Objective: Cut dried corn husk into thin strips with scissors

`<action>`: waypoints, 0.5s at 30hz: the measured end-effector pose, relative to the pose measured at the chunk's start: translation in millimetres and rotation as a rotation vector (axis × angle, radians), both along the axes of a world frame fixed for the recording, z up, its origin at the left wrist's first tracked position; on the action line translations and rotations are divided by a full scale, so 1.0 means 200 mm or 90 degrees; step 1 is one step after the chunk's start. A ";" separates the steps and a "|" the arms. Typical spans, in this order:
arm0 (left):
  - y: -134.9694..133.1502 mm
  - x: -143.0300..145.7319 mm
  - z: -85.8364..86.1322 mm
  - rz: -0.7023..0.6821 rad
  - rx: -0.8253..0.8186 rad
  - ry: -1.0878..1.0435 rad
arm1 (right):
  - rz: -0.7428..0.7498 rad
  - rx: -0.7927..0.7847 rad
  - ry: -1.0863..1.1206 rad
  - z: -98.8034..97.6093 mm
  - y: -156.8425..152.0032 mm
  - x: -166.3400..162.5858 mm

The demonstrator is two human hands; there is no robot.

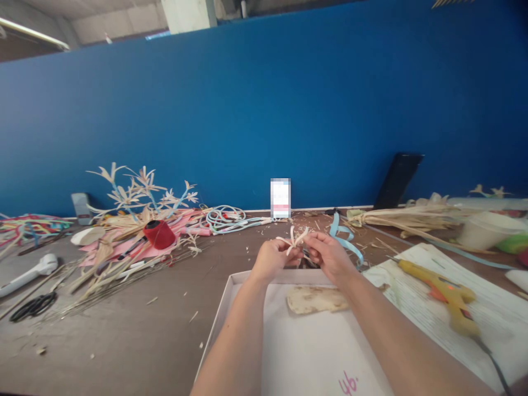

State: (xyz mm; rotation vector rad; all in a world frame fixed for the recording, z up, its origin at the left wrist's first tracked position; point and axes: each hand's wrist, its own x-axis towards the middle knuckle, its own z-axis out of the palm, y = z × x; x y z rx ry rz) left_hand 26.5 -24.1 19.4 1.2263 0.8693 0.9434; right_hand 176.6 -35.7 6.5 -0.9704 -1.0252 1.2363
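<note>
Both my hands meet above the far edge of a shallow white box lid [231, 308]. My left hand [270, 259] and my right hand [328, 256] pinch a small pale straw flower [293, 239] between their fingertips, its thin petals sticking up and out. Both hands are closed on it. Below them, inside the lid, lies a flat beige piece of husk [315, 300]. A light blue ribbon strip [346, 237] curls on the table just right of my right hand.
A yellow glue gun [447, 294] lies on paper at the right. Finished straw flowers [140, 192], a red spool [159, 234], black scissors [33, 305] and a white tool [28, 272] sit at the left. A straw bundle [404, 217] and black phone [398, 179] stand near the blue wall.
</note>
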 end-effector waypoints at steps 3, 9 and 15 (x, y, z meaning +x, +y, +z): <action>0.00 0.00 0.00 0.012 -0.022 -0.016 | -0.004 -0.004 0.010 0.01 0.00 0.00; 0.01 0.02 -0.01 0.035 -0.043 -0.025 | -0.009 -0.008 0.016 0.01 0.00 0.00; 0.00 0.01 0.00 0.047 -0.047 -0.021 | -0.011 -0.002 0.018 0.01 0.00 0.00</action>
